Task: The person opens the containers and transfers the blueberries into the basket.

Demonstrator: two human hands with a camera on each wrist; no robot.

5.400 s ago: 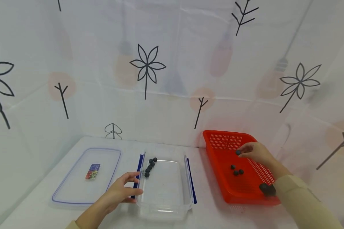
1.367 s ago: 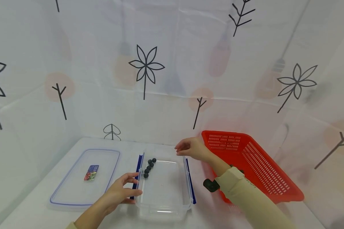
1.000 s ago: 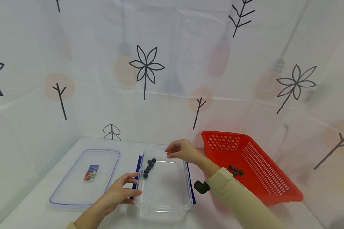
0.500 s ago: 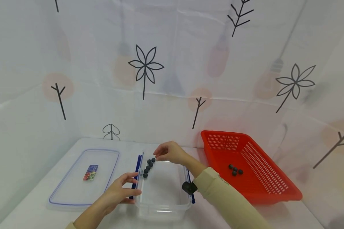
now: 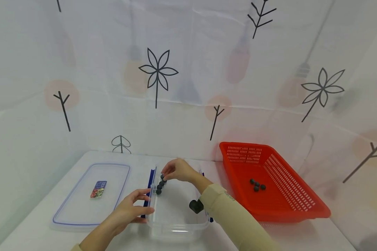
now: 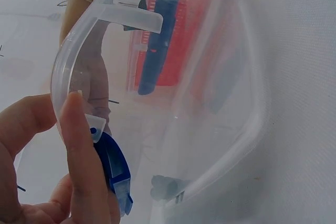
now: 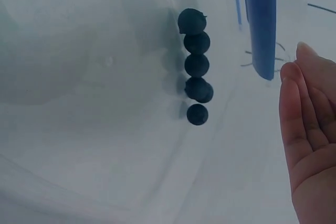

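A clear plastic food container (image 5: 176,227) with blue side latches stands in the middle of the table. Several blueberries (image 5: 158,191) lie in a crooked row along its left inner wall, also in the right wrist view as blueberries (image 7: 197,65). My left hand (image 5: 128,211) holds the container's left side at the rim; close up, the thumb of this hand (image 6: 79,156) lies by a blue latch. Over the far end of the berry row is my right hand (image 5: 181,170), thumb and fingertips close together. No berry shows in this hand (image 7: 315,129).
A red perforated basket (image 5: 289,188) stands at the right, with several blueberries (image 5: 256,189) on its floor. Left of the container lies its clear lid (image 5: 78,205), blue-edged, bearing a colourful label (image 5: 98,189). A patterned white cloth (image 5: 188,80) hangs behind the table.
My right hand pinched a blueberry above the basket earlier; since then it has travelled left across the container to the berry row. My left hand has stayed at the rim.
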